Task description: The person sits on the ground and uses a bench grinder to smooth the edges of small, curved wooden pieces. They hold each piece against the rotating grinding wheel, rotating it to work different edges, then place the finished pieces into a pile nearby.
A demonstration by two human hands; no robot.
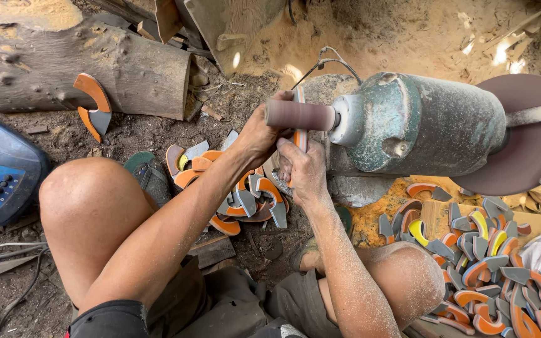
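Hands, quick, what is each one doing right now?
Left hand: closed on the top of the orange-handled piece, against the sanding drum.
Right hand: closed on the same piece, lower down.

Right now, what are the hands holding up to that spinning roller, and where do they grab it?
Both hands hold one orange-handled blade piece against the sanding drum. The left hand grips its upper part, the right hand its lower end.

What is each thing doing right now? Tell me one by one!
Left hand: closed around the curved orange piece, by the drum.
Right hand: gripping the same piece lower down.
Curved orange piece: upright, pressed against the sanding drum.
Sanding drum: on the motor's shaft; spinning cannot be told.
Green motor: lying on its side, dusty.
Piece on log: leaning there, untouched.
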